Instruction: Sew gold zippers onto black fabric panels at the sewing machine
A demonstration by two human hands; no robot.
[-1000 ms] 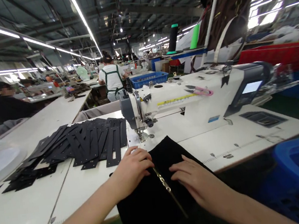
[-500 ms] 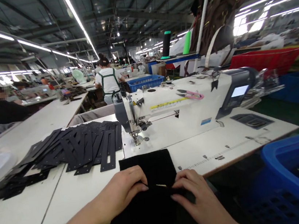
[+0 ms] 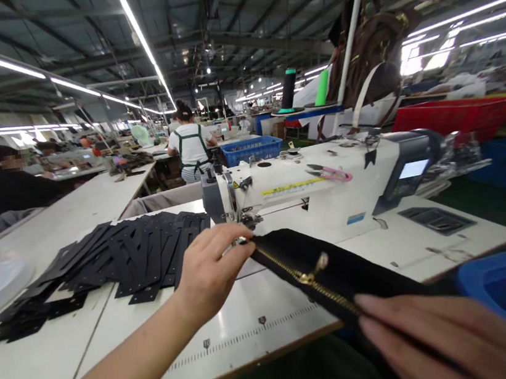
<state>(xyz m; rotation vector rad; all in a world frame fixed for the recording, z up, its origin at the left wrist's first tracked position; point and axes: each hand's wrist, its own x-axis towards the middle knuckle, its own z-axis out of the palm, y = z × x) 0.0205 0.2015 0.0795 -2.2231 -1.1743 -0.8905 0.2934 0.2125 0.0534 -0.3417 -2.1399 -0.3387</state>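
Note:
A black fabric piece (image 3: 336, 256) with a brass zipper (image 3: 308, 279) along it stretches between my two hands, above the sewing table. My left hand (image 3: 214, 269) pinches its far end close to the needle area of the white sewing machine (image 3: 330, 210). Lower right, my right hand (image 3: 434, 327), somewhat blurred, grips the near end beside the zipper teeth. The zipper's pull stands out partway along the teeth. My left fingers hide the machine's presser foot.
Many flat black slotted strips (image 3: 144, 253) lie heaped on the left of the table. Pink-handled snips (image 3: 332, 173) rest on the machine arm. A blue basket (image 3: 501, 269) stands at the right front. Other people (image 3: 191, 142) sit at tables farther back.
The black fabric has been lifted off the table and drawn out lengthwise, showing its zipper. My left hand has moved up toward the needle; my right has moved right and nearer.

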